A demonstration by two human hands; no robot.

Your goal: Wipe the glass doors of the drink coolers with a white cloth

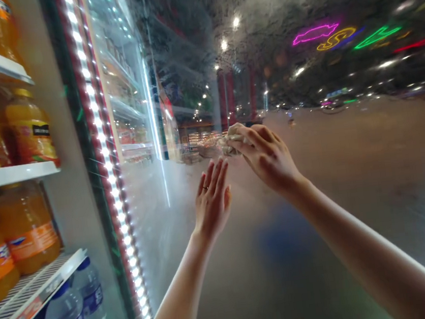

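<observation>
Forearms [360, 245] reached up to fogged glass [245, 283]!

High up, the right hand [267, 153] had its fingers curled over a crumpled, pale cloth [230, 144], bunched at the glass, right where milky fog met a clearer, wet stretch above! Just beside it, lower and to the left, was the left hand [211, 198], open and empty, fingers straight, a ring [205, 187] on one; whether it touched the glass, you couldn't tell. Left again, a strip of white lights [96, 116] blazed, and past it shelves [14, 174] carried orange drinks [28, 226], with blue-capped bottles [67, 314] below. Far off to the right, neon shapes [337, 38] glowed!
</observation>
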